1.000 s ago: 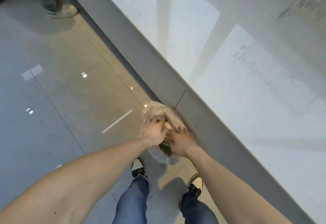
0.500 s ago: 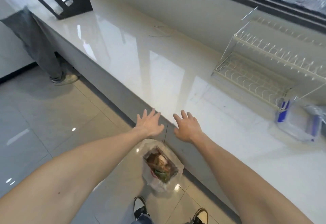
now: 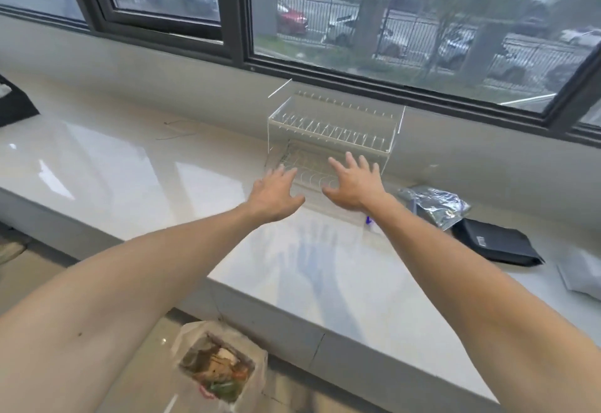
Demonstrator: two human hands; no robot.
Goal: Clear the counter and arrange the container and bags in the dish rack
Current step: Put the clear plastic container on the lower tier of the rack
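Observation:
A white two-tier wire dish rack [image 3: 331, 126] stands on the white counter [image 3: 136, 168] against the wall under the window. My left hand [image 3: 276, 196] and my right hand [image 3: 353, 185] reach out over the counter just in front of the rack's lower tier, fingers spread, holding nothing. To the right of the rack lie a silvery clear bag [image 3: 435, 206], a black bag [image 3: 497, 245] and a white bag [image 3: 582, 274] at the frame edge. A bit of a clear container with blue marking [image 3: 369, 220] shows behind my right wrist.
On the floor by the counter's front stands a plastic bag holding a food box [image 3: 218, 370]. A black object [image 3: 14, 103] sits at the counter's far left. A thin wire [image 3: 175, 129] lies on the counter left of the rack.
Both hands let go of the bag with the food box on the floor, rose above the counter edge and moved forward to the rack. My view lifted from floor to window.

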